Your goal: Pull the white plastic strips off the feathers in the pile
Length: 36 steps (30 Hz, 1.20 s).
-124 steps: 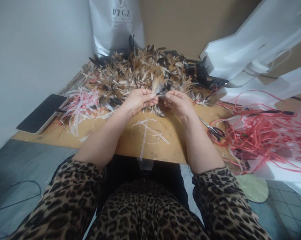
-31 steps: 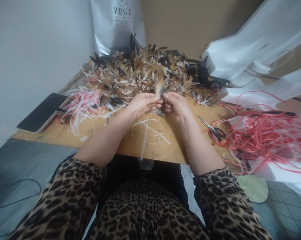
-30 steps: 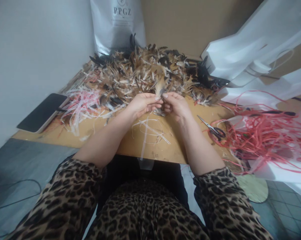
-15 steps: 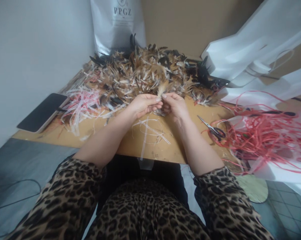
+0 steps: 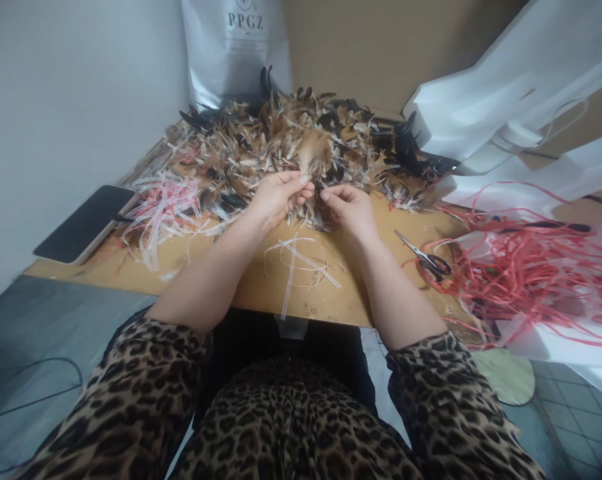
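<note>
My left hand pinches a tan, fluffy feather by its pale lower end, its tip pointing up and away from me. A little to the right, my right hand has its thumb and forefinger pressed together. Whatever sits between those fingertips, if anything, is too small to make out. The two hands are slightly apart. Behind them spreads a big heap of brown, white and black feathers. Loose pale strips lie on the wooden table below my hands.
Scissors lie right of my right arm, beside a tangle of red strips. Pink and white strips and a phone are at the left. A silvery bag stands behind the heap.
My hands have drawn apart. The left one has moved slightly left and up with the feather, which now shows wider; the right one has shifted slightly right.
</note>
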{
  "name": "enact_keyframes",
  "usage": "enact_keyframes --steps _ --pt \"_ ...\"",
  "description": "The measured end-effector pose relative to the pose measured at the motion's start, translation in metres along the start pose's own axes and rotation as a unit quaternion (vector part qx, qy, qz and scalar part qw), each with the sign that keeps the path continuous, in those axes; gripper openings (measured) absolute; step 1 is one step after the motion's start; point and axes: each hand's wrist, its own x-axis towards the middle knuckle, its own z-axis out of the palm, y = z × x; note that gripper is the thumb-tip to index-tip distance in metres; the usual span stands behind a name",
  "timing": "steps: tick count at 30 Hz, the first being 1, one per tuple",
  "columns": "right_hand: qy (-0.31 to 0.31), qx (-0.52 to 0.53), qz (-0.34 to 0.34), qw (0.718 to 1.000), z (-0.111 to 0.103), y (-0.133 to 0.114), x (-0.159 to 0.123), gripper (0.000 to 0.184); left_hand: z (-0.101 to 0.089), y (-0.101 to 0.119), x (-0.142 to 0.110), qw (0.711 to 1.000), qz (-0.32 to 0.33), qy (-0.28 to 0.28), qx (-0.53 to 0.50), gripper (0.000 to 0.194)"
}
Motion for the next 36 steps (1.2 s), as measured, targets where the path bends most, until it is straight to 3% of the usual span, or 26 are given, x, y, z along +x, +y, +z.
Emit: enact_keyframes --steps 2,6,14,19,21,24,26,29,31,36 --pt "-0.023 -0.112 -0.039 0.993 -0.001 0.006 0.0 0.013 -0.001 0.004 0.001 1.0 0.014 0.023 -0.015 0.009" --pt "-0.073 -0.298 -0.11 0.945 0.001 0.016 -0.002 0.011 -0.005 0.01 0.003 0.998 0.038 0.045 -0.033 0.005" --pt "-0.017 -0.407 -0.155 0.9 0.005 0.012 -0.005 0.014 -0.01 0.017 0.004 0.995 0.042 0.062 -0.065 0.013" --pt "-0.022 -0.526 -0.117 0.842 0.01 0.009 -0.006 0.019 -0.011 0.013 0.004 0.996 0.039 0.046 -0.065 0.01" --pt "-0.026 -0.545 -0.101 0.832 0.01 0.01 -0.007 0.018 -0.01 0.011 0.005 0.996 0.042 0.033 -0.067 0.008" --pt "-0.025 -0.518 -0.09 0.85 0.008 0.011 -0.006 0.015 -0.01 0.01 0.004 0.996 0.035 0.03 -0.071 0.009" --pt "-0.026 -0.451 -0.081 0.889 0.005 0.01 -0.004 0.013 -0.008 0.009 0.004 0.997 0.029 0.03 -0.07 0.01" --pt "-0.032 -0.268 -0.025 0.963 0.001 0.009 -0.001 0.011 -0.006 0.009 0.003 0.997 0.026 0.028 -0.066 0.007" --pt "-0.024 -0.127 0.024 0.991 0.0 0.006 0.002 0.015 -0.005 0.009 0.003 0.997 0.02 0.021 -0.065 0.005" --pt "-0.001 0.095 0.078 0.992 -0.003 0.0 0.006 0.028 -0.004 0.006 0.002 0.998 -0.029 -0.009 -0.06 0.006"
